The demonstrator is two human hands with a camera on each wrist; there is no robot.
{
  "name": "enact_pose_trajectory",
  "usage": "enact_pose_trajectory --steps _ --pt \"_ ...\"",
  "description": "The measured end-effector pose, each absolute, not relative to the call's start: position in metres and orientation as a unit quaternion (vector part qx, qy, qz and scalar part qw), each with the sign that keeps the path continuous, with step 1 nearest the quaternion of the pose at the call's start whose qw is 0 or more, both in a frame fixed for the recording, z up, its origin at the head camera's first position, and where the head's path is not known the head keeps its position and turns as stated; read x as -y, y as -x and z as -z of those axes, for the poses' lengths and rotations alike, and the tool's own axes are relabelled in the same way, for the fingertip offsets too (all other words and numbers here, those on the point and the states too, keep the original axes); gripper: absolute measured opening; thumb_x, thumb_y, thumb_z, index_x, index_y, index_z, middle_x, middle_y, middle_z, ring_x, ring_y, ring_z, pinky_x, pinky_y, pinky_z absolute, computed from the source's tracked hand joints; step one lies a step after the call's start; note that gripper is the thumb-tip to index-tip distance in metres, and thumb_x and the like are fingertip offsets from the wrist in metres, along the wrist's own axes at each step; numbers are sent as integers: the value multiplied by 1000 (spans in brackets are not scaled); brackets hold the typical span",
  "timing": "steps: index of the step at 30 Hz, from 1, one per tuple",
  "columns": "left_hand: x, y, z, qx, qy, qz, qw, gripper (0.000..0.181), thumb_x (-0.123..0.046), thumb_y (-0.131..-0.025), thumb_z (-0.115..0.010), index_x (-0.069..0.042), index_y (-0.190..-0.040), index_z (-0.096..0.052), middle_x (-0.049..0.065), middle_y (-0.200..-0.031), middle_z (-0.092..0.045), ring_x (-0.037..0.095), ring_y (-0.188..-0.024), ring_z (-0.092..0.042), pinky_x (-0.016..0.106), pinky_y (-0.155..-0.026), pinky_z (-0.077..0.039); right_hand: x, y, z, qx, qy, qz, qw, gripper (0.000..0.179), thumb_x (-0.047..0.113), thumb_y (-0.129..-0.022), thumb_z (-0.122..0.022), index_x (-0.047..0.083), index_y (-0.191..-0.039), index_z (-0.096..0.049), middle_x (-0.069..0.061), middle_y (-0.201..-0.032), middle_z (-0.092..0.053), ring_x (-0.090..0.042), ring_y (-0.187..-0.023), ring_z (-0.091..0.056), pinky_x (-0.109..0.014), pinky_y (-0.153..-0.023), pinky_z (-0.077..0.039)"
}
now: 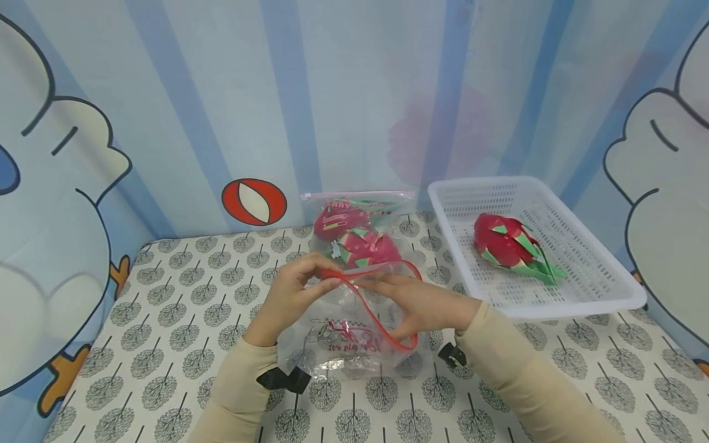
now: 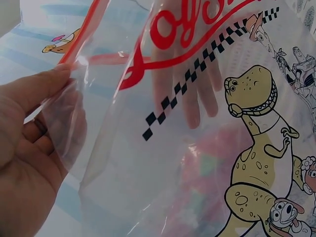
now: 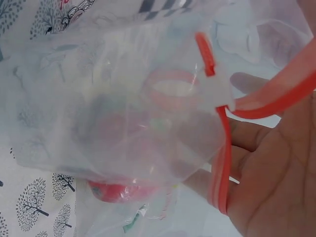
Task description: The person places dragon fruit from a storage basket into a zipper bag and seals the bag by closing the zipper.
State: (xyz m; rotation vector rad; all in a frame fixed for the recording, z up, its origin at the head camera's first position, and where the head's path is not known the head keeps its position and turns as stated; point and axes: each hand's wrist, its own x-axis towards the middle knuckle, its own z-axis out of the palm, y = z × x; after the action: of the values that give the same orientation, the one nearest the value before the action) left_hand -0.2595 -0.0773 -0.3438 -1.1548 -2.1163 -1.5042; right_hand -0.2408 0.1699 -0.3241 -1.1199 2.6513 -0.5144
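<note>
A clear zip bag with a red zip edge and cartoon print stands with its mouth spread wide. My left hand pinches the red edge at its left corner, thumb against fingers; in the left wrist view the left hand grips the same edge. The right hand reaches into the mouth with straight, spread fingers, which show through the plastic in the left wrist view. In the right wrist view the white slider sits on the red zip beside the right palm.
Behind, a pink-zip clear bag holds a red toy dragon fruit and another dragon fruit. At right, a white plastic basket contains one more dragon fruit. A tree-print cloth covers the table, against a striped backdrop.
</note>
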Motion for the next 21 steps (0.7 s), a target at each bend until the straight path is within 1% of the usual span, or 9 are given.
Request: enact_pose_trajectory --steps 5,12,18,21 --pt "78 260 344 727 409 530 149 15 5 -83 -68 -2 -97 -68 10 -88 -66 2 -82 -59 22 -70 -51 -170 239 322 -904 372 181 110 95 30 -73 -81 16 -152 -29 -14 -155 -33 -34 -136 -42 -52 -102 -45" --pt "80 259 344 726 404 538 143 15 6 -84 -67 -2 -97 -68 11 -90 -66 3 -84 -58 22 -72 -51 -171 236 316 -905 360 199 110 91 27 -73 -80 16 -150 -33 -10 -154 -35 -30 -136 -42 -48 -99 -49" --pt "81 258 342 731 399 534 144 16 6 -84 -67 -2 -97 -68 11 -91 -67 2 -85 -58 22 -73 -50 -174 234 311 -898 370 219 94 87 32 -74 -81 13 -147 -39 -7 -152 -37 -27 -132 -45 -46 -99 -49" --pt "81 258 342 730 401 534 147 16 6 -83 -68 -2 -97 -68 11 -91 -67 2 -85 -58 21 -73 -50 -176 234 309 -894 371 231 96 87 36 -74 -81 14 -147 -39 -5 -153 -36 -24 -131 -46 -44 -100 -48"
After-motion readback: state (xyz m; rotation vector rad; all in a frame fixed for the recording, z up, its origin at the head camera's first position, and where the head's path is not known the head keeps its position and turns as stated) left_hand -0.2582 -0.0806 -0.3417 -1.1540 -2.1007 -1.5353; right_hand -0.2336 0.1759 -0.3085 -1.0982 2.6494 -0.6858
